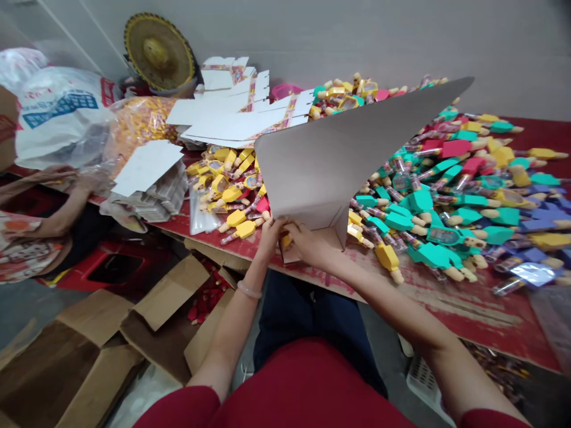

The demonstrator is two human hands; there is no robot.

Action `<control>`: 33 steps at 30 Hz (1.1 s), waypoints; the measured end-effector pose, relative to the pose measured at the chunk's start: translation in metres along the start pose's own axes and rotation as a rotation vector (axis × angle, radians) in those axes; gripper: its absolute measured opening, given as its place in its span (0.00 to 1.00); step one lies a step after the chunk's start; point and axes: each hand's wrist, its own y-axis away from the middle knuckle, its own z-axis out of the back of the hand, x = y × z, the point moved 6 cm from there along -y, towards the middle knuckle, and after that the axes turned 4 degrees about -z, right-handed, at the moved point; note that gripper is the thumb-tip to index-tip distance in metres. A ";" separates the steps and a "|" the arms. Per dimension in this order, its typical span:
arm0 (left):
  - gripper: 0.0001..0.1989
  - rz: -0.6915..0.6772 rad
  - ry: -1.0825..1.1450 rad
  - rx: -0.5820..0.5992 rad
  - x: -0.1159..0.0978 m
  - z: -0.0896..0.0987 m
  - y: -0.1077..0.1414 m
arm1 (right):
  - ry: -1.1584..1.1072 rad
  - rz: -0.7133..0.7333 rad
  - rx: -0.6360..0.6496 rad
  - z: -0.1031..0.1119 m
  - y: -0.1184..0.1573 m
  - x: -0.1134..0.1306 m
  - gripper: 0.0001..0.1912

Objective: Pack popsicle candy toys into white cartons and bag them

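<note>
Two hands on one white card carton point(343, 160), which stands tilted, with its long panel angled up and away to the right over the heap. Left hand point(272, 238) is curled on the carton's near edge, fingers pressed in at the front corner. Right hand point(307, 244) is just beside it, fingers bent over the same edge. Both are pressed close together, gripping the card. Small yellow piece point(286, 241) shows between them at the carton's opening; mostly hidden, can't tell what it is. Carton's lower corner sits on the surface point(473, 309), a scuffed red-painted board, near its front edge.

Right of carton: big heap of popsicle-shaped packs point(437, 202), teal, yellow, red and purple, some with clear candy tubes. Left of it: smaller yellow batch point(236, 220) beside a clear plastic bag point(200, 214). Behind: flat white carton blanks point(236, 113). Further left: stack of printed card point(156, 202) under a white sheet point(145, 166). Far left: co-worker's arm point(49, 208) near a white plastic sack point(57, 113). Round woven hat point(158, 53) leans on the wall point(357, 35). Below surface: open cardboard boxes point(89, 356) on the floor, red stool point(107, 267). Bracelet point(248, 289) on left wrist.
</note>
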 end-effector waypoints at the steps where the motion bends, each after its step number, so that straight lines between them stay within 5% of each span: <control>1: 0.12 -0.008 -0.003 0.000 -0.001 0.000 0.000 | -0.053 -0.046 -0.059 -0.003 0.001 -0.002 0.22; 7: 0.12 -0.006 -0.074 -0.078 -0.003 0.004 0.001 | -0.423 -0.084 -0.212 -0.013 0.008 -0.001 0.21; 10: 0.12 -0.005 -0.092 -0.093 -0.001 0.004 0.000 | -0.500 -0.248 -0.485 0.003 0.057 -0.060 0.32; 13: 0.12 -0.018 -0.068 -0.089 0.001 0.002 0.001 | -0.176 -0.663 -0.836 0.013 0.143 -0.151 0.38; 15: 0.12 -0.039 -0.043 -0.109 0.002 0.003 0.001 | -0.018 -0.878 -0.736 0.002 0.185 -0.198 0.44; 17: 0.11 -0.038 -0.030 -0.115 0.004 0.004 0.001 | -0.042 -0.854 -0.594 -0.011 0.209 -0.215 0.43; 19: 0.12 -0.028 -0.036 -0.094 0.004 0.004 0.001 | -0.106 -0.708 -0.583 -0.010 0.223 -0.195 0.37; 23: 0.12 -0.035 -0.062 -0.065 0.002 0.004 0.002 | -0.219 -0.503 -0.636 0.014 0.228 -0.108 0.26; 27: 0.13 -0.042 -0.049 -0.096 0.002 0.004 0.004 | -0.384 -0.338 -0.322 0.001 0.172 -0.039 0.23; 33: 0.13 -0.048 -0.074 -0.035 0.006 0.005 0.006 | -0.031 -0.403 0.018 -0.020 0.098 -0.019 0.22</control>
